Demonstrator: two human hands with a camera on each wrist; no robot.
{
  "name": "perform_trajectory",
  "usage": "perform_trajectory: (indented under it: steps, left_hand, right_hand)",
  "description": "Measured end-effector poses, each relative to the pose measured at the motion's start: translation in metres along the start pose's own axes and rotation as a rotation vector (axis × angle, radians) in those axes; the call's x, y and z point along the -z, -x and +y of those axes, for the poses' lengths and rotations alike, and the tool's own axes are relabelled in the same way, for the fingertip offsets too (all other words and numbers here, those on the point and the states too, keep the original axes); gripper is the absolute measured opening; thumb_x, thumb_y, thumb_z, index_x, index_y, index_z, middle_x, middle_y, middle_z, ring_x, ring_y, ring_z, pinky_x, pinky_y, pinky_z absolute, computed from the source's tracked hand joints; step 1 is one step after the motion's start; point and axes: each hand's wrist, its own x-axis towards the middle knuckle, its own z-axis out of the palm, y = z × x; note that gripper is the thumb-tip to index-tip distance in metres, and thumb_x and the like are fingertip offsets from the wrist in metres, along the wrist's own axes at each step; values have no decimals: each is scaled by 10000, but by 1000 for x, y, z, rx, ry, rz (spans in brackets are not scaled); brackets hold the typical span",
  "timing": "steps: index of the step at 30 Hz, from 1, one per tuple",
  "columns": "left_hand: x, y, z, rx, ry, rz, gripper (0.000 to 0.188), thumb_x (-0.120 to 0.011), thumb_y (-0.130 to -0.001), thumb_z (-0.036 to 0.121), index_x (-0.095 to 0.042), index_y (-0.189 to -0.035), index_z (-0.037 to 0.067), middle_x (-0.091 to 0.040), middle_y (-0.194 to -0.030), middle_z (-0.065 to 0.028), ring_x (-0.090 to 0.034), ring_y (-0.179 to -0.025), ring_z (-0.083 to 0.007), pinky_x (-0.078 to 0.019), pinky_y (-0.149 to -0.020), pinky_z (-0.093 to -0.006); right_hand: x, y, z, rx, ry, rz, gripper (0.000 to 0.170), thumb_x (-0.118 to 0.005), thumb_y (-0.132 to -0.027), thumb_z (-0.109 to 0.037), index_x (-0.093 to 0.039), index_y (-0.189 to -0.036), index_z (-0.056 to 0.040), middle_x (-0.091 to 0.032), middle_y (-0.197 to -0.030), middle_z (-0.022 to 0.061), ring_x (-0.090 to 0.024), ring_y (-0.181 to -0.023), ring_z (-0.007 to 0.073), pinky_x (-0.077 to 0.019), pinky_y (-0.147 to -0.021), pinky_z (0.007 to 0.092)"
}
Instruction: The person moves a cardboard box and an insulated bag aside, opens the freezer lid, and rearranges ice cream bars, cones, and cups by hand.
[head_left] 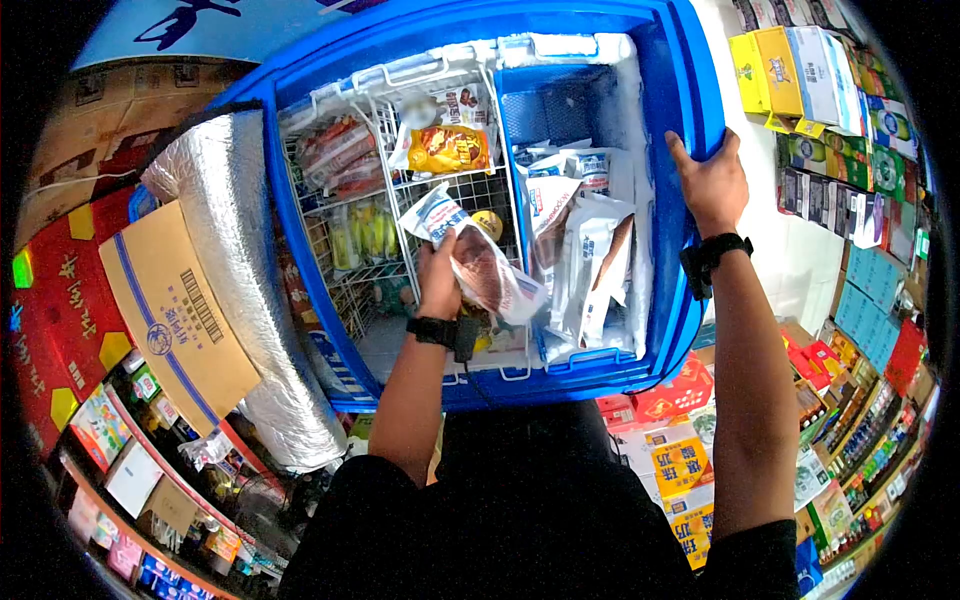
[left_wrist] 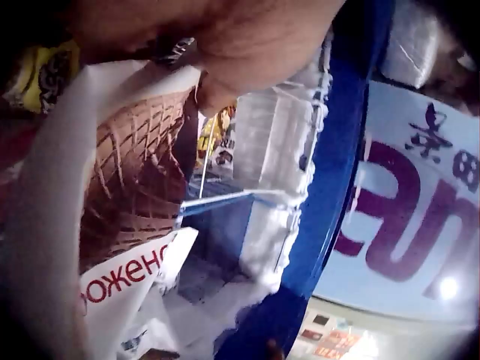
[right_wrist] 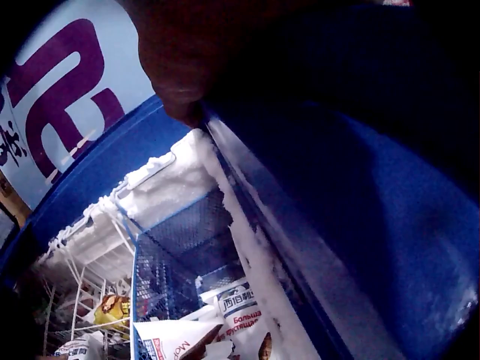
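Observation:
A wrapped ice cream cone, brown waffle showing through its white printed wrapper, is in my left hand, the thumb and fingers gripping its side over the freezer. In the left wrist view the cone's waffle pattern fills the left side, beneath the hand. My right hand grips the blue rim of the chest freezer at its right side, thumb toward the inside. Several similar wrapped cones lie in the blue mesh basket, just right of the held one.
White wire baskets hold a yellow-brown package, red packs and yellow packs. Frost lines the freezer wall. A cardboard box and a silver foil cover stand at left. Stacked cartons stand at right.

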Motion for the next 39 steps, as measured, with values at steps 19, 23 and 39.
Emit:
perform_trajectory:
  steps: [19,23,39]
  left_hand:
    - [-4,-6,-7,-145,175,-76,400,-637,-1044,126,-502,-1415,56,-619,-1324,-85,-645,-1188,-234,-520,-1030,-380]
    - [-1,-9,36,-400,-175,-125,397,-661,-998,33,-550,-1378,7,-642,-1323,-80,-618,-1191,-179,-478,-1039,-352]
    - [-7,-55,67,-490,-239,-49,402,-693,-1020,187,-566,-1348,-7,-633,-1321,-77,-595,-1162,-174,-449,-1018,-336]
  right_hand:
    - [-2,-1,2,-3,-33,-3,862,-765,-815,-659,-522,-1346,-24,-727,-1173,209,-728,-1045,379,-570,-909,458]
    - [-1,0,1,6,-3,10,866,-752,-822,-666,-520,-1353,-22,-724,-1176,215,-727,-1049,379,-572,-906,455]
    - [-4,-1,5,4,6,4,894,-753,-812,-676,-509,-1369,-19,-716,-1187,228,-723,-1055,388,-568,-920,463]
